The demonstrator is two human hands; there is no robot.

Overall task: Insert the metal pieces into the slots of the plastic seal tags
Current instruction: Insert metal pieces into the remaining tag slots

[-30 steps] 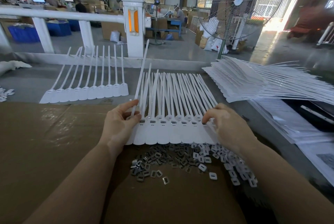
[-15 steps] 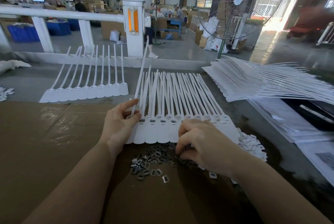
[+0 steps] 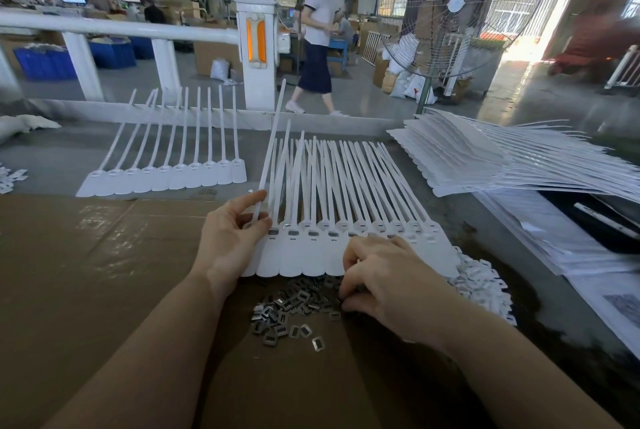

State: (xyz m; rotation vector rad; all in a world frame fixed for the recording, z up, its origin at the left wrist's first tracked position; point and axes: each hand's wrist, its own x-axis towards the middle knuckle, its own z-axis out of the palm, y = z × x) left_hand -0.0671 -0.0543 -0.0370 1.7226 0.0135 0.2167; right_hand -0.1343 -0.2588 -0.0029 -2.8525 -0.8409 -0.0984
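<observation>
A joined row of white plastic seal tags [image 3: 313, 252] lies on brown cardboard, straps pointing away from me. The leftmost few slots show grey metal inserts. My left hand [image 3: 230, 238] holds the row's left end, thumb and fingers pinching the leftmost strap. Just below the tags lies a pile of small metal pieces [image 3: 291, 307]. My right hand [image 3: 381, 279] is curled over the pile's right side and the tags' lower edge, fingertips pinched; whatever they hold is hidden.
Another row of tags [image 3: 166, 176] lies at the back left. A large stack of tag sheets [image 3: 485, 158] sits at the right. White plastic caps [image 3: 485, 286] are heaped right of my right hand. A person walks beyond the white rail, near a standing fan.
My right hand came down from the row's right end to the metal pile, then shifted slightly right. My left hand stayed put. The person behind walked rightward.
</observation>
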